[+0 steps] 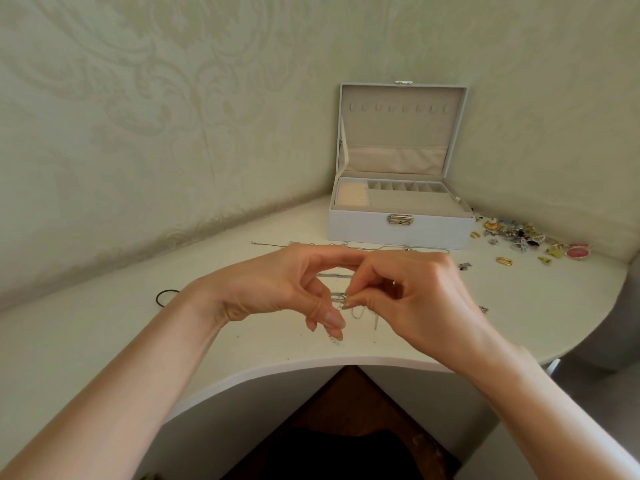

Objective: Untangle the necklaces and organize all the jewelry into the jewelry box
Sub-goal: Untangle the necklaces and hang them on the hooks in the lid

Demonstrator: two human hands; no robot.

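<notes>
Both my hands are raised over the white table's near middle, working a tangle of thin silver necklace chains (337, 296). My right hand (412, 296) pinches the chains between thumb and forefinger at the knot. My left hand (287, 289) has its fingers curled, and chain strands run between its fingers and hang below its fingertips. Another silver necklace (277, 243) lies stretched out flat behind my hands. The white jewelry box (398, 230) stands open at the back, lid upright, with beige compartments inside.
A pile of small colourful jewelry pieces (519, 237) is scattered to the right of the box. A dark hair tie (165, 296) lies left of my left wrist. The table edge (311, 365) curves inward just below my hands. Walls close the corner behind.
</notes>
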